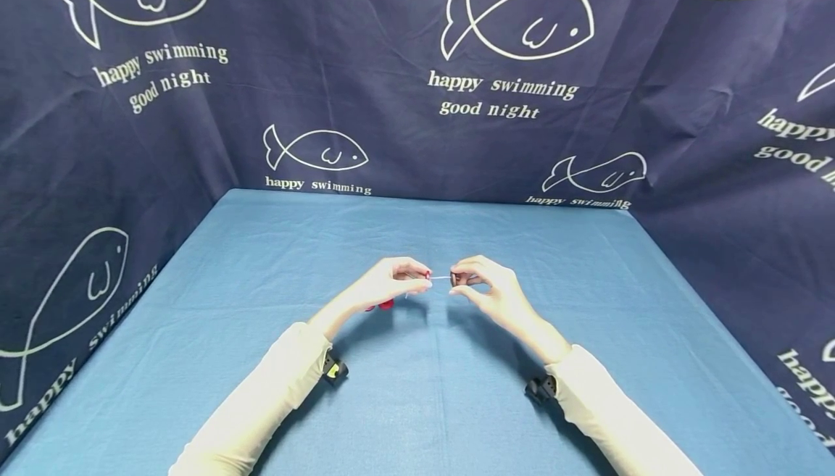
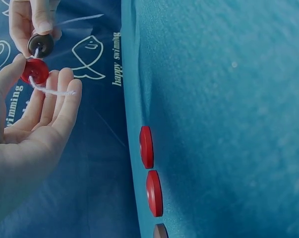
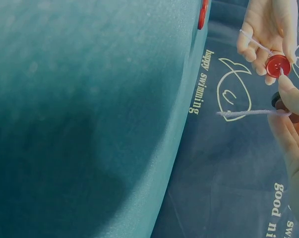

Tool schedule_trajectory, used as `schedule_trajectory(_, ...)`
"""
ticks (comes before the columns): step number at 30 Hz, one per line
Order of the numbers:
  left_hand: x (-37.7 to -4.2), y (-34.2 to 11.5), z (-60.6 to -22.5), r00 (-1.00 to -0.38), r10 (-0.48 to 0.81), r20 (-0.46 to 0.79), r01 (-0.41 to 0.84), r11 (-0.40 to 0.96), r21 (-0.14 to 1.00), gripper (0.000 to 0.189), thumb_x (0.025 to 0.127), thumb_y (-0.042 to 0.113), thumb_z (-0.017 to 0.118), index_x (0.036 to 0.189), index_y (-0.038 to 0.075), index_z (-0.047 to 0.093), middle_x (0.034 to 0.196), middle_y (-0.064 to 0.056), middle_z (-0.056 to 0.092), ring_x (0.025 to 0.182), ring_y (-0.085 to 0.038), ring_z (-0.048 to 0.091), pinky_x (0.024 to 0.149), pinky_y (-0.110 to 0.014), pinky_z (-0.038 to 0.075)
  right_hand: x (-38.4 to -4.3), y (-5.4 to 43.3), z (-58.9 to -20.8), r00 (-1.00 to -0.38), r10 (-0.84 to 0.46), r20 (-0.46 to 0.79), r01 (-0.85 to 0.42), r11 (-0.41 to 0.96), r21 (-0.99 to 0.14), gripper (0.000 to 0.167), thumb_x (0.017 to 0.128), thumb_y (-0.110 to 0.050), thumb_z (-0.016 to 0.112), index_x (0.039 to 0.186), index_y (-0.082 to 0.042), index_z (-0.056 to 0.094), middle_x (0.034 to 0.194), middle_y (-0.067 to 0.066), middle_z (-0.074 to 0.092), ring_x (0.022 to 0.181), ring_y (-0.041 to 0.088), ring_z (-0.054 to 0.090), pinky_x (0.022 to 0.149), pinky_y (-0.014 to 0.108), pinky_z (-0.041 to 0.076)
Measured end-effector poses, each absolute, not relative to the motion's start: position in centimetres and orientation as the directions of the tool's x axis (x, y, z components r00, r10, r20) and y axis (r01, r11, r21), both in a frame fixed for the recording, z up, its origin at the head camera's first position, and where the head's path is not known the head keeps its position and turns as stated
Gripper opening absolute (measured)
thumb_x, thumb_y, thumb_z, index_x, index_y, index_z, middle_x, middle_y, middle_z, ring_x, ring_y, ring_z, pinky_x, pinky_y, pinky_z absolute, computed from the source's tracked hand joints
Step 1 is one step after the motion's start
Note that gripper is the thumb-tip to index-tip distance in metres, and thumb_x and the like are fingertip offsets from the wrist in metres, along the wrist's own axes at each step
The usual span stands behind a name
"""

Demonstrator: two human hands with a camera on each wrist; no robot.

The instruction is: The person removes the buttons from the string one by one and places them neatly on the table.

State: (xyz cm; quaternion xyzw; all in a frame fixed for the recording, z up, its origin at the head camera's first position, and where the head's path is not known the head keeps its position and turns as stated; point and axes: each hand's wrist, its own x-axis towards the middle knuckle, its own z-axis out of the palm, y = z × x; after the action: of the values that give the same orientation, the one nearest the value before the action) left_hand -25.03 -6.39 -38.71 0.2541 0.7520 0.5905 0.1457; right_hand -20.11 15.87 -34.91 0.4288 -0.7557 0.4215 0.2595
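Between the thumb and fingers of my left hand [image 1: 381, 282] is a red button [image 2: 34, 72]. My right hand [image 1: 492, 284], a short gap to the right, pinches a dark brown button [image 2: 41, 44]. A white string [image 1: 441, 277] passes through both buttons and spans the gap between the hands. One loose end of it hangs off the red button across the left fingers. The other string end [image 3: 243, 113] sticks out beyond the right fingertips. Both hands are held above the blue table, and the right fingers partly cover the dark button.
Two red buttons [image 2: 147, 147] [image 2: 154, 193] lie on the blue tablecloth [image 1: 417, 389] near the left hand, with a brown button [image 2: 160, 231] beside them, cut off by the frame edge. Dark blue curtains [image 1: 391, 63] with fish drawings hang behind and at both sides.
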Motion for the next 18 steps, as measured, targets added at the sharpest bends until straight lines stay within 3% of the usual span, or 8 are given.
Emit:
schedule_trajectory(5, -25.1, -6.4, -38.7, -0.832, 0.549, 0.083, 0.211, 0.174, 0.962, 0.040, 0.087, 0.015, 0.067, 0.118, -0.007, 0.057, 0.104, -0.015, 0.069, 0.095, -0.030, 0.067, 0.085, -0.045, 0.051, -20.2, 15.9, -34.9, -0.493, -0.424, 0.760, -0.869, 0.277, -0.409, 0.035, 0.059, 0.017, 0.077, 0.091, 0.012, 0.064, 0.084, 0.024, 0.064, 0.066, 0.031, 0.063, 0.061, 0.036, 0.055)
schedule_trajectory(13, -25.2, -6.7, -38.9, -0.827, 0.556, 0.077, 0.211, 0.181, 0.961, 0.040, 0.088, 0.017, 0.066, 0.120, -0.006, 0.057, 0.107, -0.017, 0.067, 0.098, -0.035, 0.065, 0.087, -0.045, 0.051, -22.3, 16.8, -37.5, -0.480, -0.399, 0.781, -0.874, 0.297, -0.385, 0.038, 0.058, 0.010, 0.081, 0.092, 0.006, 0.066, 0.087, 0.017, 0.066, 0.065, 0.023, 0.064, 0.063, 0.023, 0.054)
schedule_trajectory(18, -25.1, -6.8, -38.9, -0.829, 0.554, 0.077, 0.219, 0.195, 0.956, 0.040, 0.088, 0.017, 0.066, 0.120, -0.006, 0.057, 0.106, -0.016, 0.068, 0.097, -0.035, 0.065, 0.085, -0.043, 0.052, -20.9, 16.3, -36.0, -0.487, -0.395, 0.779, -0.868, 0.322, -0.379, 0.038, 0.055, 0.016, 0.079, 0.090, 0.009, 0.065, 0.084, 0.019, 0.065, 0.063, 0.026, 0.062, 0.060, 0.026, 0.054)
